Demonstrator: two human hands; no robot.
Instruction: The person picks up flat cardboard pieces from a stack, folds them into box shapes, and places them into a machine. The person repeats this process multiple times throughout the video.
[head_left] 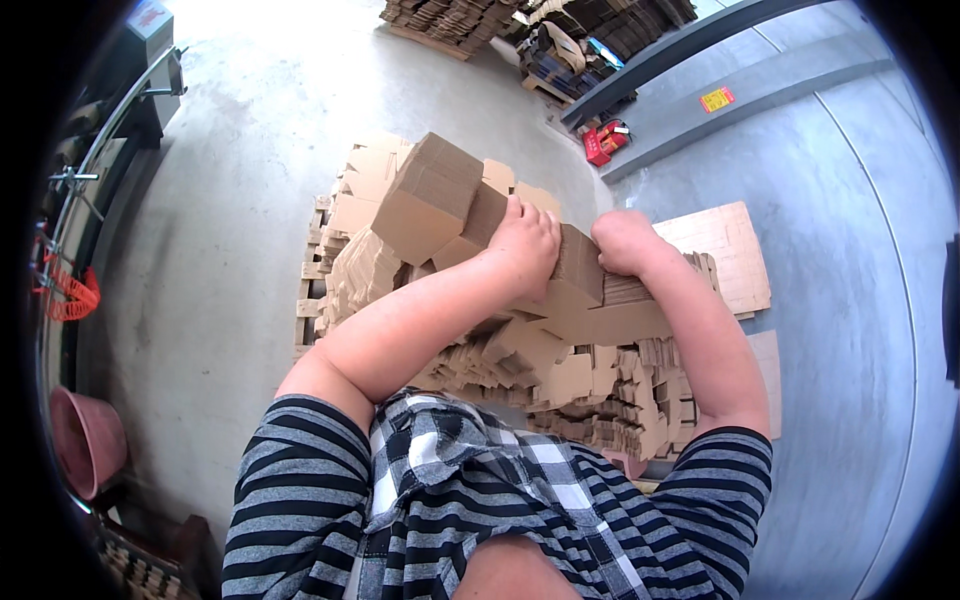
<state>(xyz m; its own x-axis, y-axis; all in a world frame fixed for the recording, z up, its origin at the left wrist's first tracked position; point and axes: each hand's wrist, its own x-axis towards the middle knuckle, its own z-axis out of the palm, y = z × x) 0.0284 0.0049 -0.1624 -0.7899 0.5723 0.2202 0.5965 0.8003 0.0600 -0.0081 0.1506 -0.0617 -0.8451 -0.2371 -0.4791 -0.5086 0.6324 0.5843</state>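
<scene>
A thick bundle of flat brown cardboard box blanks (425,200) stretches across in front of me, its cut edges stacked close together. My left hand (525,245) lies over the middle of the bundle, fingers bent around its upper edge. At the bundle's right part, my right hand (622,240) is closed on the cardboard edges, its fingertips hidden. Below and around it lie piles of similar cut cardboard blanks (515,350).
A wooden pallet (308,290) shows under the piles' left side. Flat cardboard sheets (725,255) lie at the right. Beyond are a red fire extinguisher box (603,143) by a grey beam and more stacked cardboard (450,22). At the left stand a machine and a pink bucket (88,440).
</scene>
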